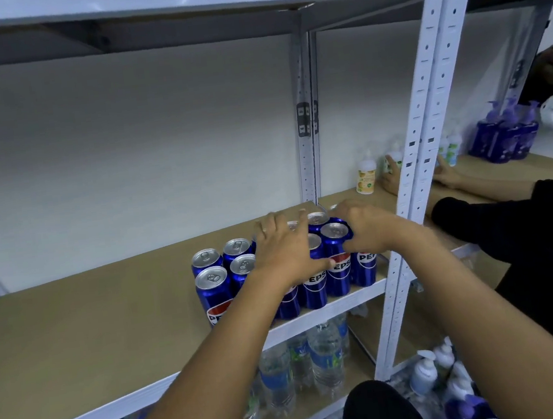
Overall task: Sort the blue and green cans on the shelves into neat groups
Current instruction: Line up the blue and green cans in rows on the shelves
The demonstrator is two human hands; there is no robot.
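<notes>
Several blue cans (214, 294) with silver tops stand packed together at the right end of the wooden shelf (91, 320). My left hand (286, 246) lies over the tops of the middle cans, fingers spread and bent down on them. My right hand (370, 226) curls round the top of a blue can (338, 264) at the right of the group, with another blue can (364, 268) beside it. No green cans are in view.
A white metal upright (412, 173) stands just right of the cans. On the neighbouring shelf another person's hands (447, 174) handle soap bottles (365, 173); purple bottles (504, 136) stand beyond. Water bottles (324, 355) fill the shelf below.
</notes>
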